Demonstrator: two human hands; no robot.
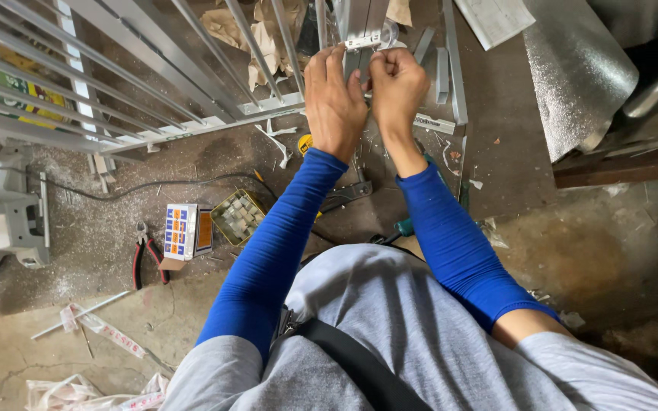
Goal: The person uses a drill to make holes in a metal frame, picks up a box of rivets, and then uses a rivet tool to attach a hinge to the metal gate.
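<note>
You are working in soft, even daylight that seems to come from the upper left, where the gaps behind the metal grille (116, 84) glow brighter. Your left hand (334, 99) and right hand (396, 87) are well lit and sharp, with only faint shadows under your blue sleeves (283, 236). The embossed metal sheet (576, 76) at upper right shows a mild sheen, no harsh glare. The far right corner falls into deep shadow. Straight bars bow near the left edge from wide-angle distortion, and the floor (78, 335) stays reasonably crisp.
</note>
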